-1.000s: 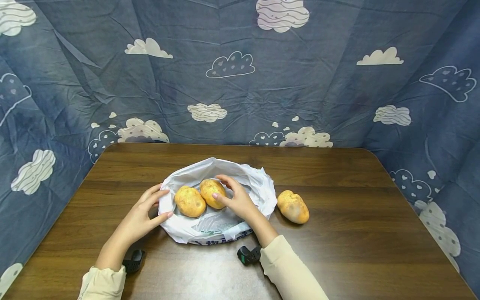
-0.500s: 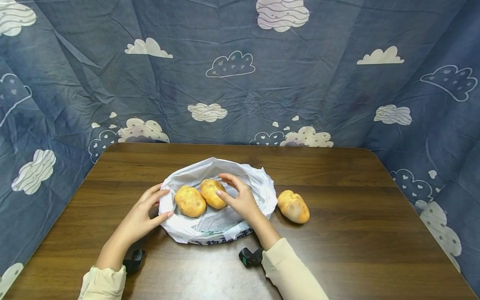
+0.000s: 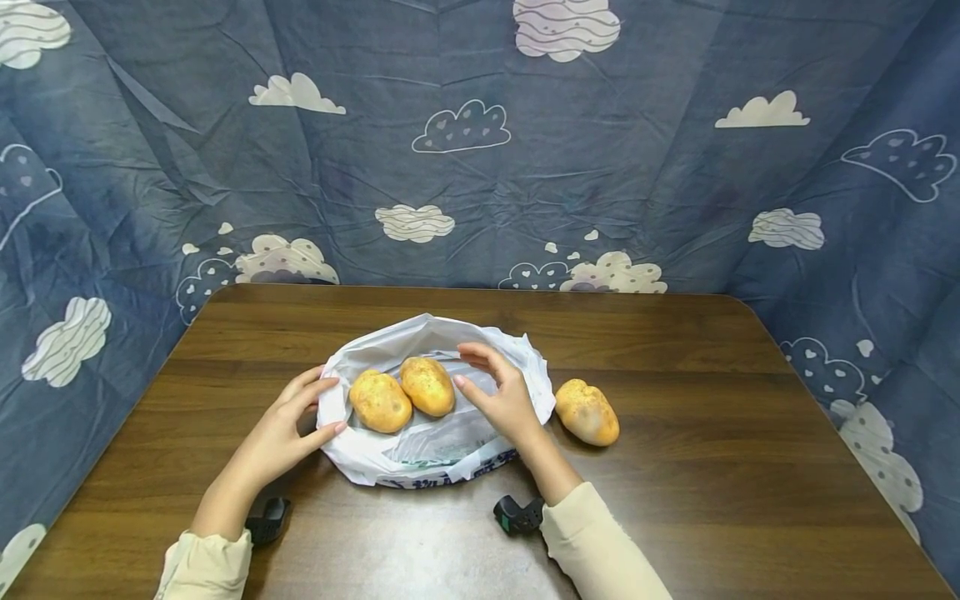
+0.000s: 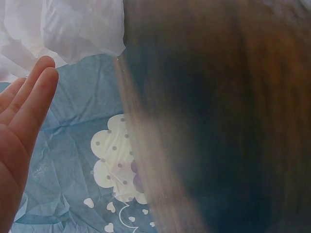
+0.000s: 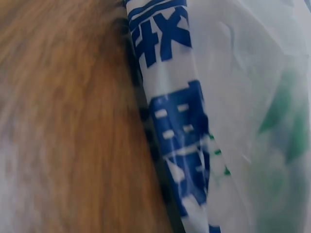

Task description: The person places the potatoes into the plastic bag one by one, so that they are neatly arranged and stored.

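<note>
Way down into bag point(image 3: 367, 462) from above; two potatoes point(image 3: 381, 402) obstruct left half.

Head view bright and clear, pale glare on near tabletop point(image 3: 416, 550), wrist views dimmer, tabletop blurred in both

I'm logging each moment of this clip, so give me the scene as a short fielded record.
container: white bag, mouth open
print: blue lettering along the bag's near edge
in bag: left potato and right potato, side by side
outside bag: third potato, to its right
left hand: at the bag's left rim
right hand: over the bag's opening, gripping nothing
surface: brown wood-grain table
</note>
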`<state>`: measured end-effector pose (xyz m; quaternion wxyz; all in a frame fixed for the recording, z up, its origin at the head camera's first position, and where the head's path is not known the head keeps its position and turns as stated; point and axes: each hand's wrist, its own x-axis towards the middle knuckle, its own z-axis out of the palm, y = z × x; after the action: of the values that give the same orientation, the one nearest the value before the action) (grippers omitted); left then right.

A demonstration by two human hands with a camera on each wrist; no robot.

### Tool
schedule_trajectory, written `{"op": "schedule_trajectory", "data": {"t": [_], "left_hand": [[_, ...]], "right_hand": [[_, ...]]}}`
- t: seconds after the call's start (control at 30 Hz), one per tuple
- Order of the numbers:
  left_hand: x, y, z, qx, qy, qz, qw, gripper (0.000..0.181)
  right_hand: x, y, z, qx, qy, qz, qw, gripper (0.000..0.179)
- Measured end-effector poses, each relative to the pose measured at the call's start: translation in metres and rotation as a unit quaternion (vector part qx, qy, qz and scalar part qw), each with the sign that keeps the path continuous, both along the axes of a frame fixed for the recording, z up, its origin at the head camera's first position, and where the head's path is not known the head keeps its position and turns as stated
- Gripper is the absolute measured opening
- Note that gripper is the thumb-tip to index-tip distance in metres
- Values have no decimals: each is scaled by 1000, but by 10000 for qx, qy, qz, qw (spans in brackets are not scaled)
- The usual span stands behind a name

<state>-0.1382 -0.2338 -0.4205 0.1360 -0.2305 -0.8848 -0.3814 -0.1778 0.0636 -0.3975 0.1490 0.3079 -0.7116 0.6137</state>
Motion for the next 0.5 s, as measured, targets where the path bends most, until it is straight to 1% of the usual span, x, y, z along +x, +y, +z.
{"op": "schedule_trajectory", "data": {"t": [0.27, 0.5], "left_hand": [[0, 0, 1, -11, -36, 34, 10000, 56], [0, 0, 0, -40, -42, 48, 10000, 56]], "right_hand": [[3, 9, 0, -130, 167, -47, 9998, 36], [6, 18, 1, -64, 305, -99, 9995, 36]]}}
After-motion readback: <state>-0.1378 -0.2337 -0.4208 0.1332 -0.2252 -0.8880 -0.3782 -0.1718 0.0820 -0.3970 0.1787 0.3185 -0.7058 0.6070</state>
